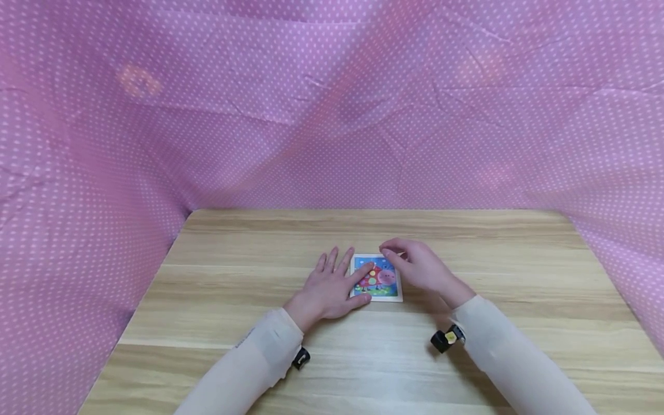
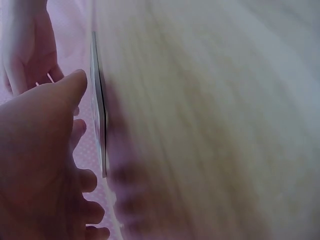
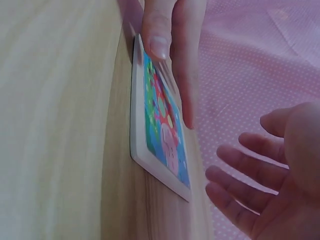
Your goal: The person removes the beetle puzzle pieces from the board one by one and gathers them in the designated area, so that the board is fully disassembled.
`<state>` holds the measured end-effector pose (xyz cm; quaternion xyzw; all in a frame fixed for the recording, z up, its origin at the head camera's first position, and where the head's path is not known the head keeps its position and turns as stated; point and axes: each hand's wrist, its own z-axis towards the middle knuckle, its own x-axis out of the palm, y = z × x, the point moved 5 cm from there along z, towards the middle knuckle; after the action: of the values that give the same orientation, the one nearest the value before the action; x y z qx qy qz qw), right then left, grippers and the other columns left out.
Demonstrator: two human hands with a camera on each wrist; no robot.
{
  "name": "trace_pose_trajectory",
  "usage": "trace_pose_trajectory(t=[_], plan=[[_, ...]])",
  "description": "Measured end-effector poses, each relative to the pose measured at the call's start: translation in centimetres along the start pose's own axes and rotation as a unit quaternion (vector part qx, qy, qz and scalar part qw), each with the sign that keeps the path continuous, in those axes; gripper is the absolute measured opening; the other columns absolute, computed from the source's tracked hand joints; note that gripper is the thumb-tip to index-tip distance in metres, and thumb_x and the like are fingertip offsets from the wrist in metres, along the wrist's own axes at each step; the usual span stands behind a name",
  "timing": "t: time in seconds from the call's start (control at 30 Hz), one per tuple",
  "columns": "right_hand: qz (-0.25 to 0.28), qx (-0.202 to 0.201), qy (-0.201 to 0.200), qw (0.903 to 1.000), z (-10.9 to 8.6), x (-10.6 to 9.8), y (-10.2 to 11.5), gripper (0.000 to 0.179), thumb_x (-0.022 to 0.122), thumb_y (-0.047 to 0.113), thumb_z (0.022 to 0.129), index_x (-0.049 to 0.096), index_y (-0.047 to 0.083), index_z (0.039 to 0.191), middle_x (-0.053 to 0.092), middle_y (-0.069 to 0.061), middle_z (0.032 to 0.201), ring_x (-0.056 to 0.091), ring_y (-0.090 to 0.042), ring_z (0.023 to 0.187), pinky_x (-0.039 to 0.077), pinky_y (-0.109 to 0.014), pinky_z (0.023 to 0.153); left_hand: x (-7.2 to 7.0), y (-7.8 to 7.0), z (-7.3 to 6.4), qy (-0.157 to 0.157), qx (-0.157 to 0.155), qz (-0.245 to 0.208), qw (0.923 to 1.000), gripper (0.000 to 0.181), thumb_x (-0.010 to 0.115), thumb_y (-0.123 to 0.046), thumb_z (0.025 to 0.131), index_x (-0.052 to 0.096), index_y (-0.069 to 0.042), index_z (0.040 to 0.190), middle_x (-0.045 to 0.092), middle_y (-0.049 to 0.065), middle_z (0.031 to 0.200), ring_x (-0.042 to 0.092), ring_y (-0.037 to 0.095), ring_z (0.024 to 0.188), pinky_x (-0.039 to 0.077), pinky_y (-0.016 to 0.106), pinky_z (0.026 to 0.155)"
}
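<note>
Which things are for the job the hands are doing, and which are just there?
For the job:
picture card
left hand, thumb and a finger over the card
right hand, close to the card

Just there:
wooden table underneath
pink dotted cloth around
black wrist gadgets

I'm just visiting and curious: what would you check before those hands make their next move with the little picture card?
1. Card picture side up on the table: ok.
2. Left hand in place at the card: ok, thumb and index finger reach over its left side.
3. Left hand pressing firmly: cannot tell; pressure doesn't show.
4. Right hand free: ok, nothing visible in it.
5. Right hand touching the card: not ok, the right wrist view shows a gap between them.
6. Whole picture uncovered: not ok, the left hand hides part of it.
</note>
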<state>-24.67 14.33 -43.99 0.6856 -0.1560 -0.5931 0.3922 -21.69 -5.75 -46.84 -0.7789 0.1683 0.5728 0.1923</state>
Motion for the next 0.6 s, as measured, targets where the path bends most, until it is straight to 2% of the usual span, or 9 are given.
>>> trace_pose_trajectory(t=[0.17, 0.43, 0.6], plan=[[0.014, -0.016, 0.006, 0.9998, 1.1, 0.4, -0.3, 0.035, 0.057, 0.028, 0.113, 0.072, 0.005, 0.136, 0.076, -0.012, 0.133, 0.073, -0.030, 0.117, 0.059, -0.054, 0.104, 0.1, 0.1, 0.0, 0.006, 0.002, 0.007, 1.0000, 0.074, 0.036, -0.076, 0.106, 0.015, -0.048, 0.172, 0.002, 0.012, 0.184, 0.003, 0.049, 0.168, 0.008, 0.061, 0.137], [0.020, 0.009, 0.040, 0.9990, 2.4, 0.9, -0.8, 0.034, 0.058, 0.028, 0.113, 0.071, 0.007, 0.136, 0.076, -0.012, 0.132, 0.071, -0.032, 0.123, 0.055, -0.056, 0.110, 0.5, 0.0, 0.2, 0.019, 0.000, 0.013, 0.9997, 0.076, 0.036, -0.077, 0.106, 0.014, -0.047, 0.172, 0.002, 0.013, 0.184, 0.004, 0.050, 0.167, 0.010, 0.061, 0.137], [0.010, 0.001, 0.049, 0.9987, 3.6, 1.1, -1.1, 0.032, 0.060, 0.027, 0.112, 0.072, 0.010, 0.136, 0.076, -0.010, 0.131, 0.070, -0.029, 0.120, 0.055, -0.055, 0.109, 0.5, 0.1, 0.4, 0.022, -0.006, 0.011, 0.9997, 0.077, 0.036, -0.078, 0.105, 0.014, -0.047, 0.172, 0.002, 0.012, 0.184, 0.005, 0.049, 0.168, 0.012, 0.061, 0.137]])
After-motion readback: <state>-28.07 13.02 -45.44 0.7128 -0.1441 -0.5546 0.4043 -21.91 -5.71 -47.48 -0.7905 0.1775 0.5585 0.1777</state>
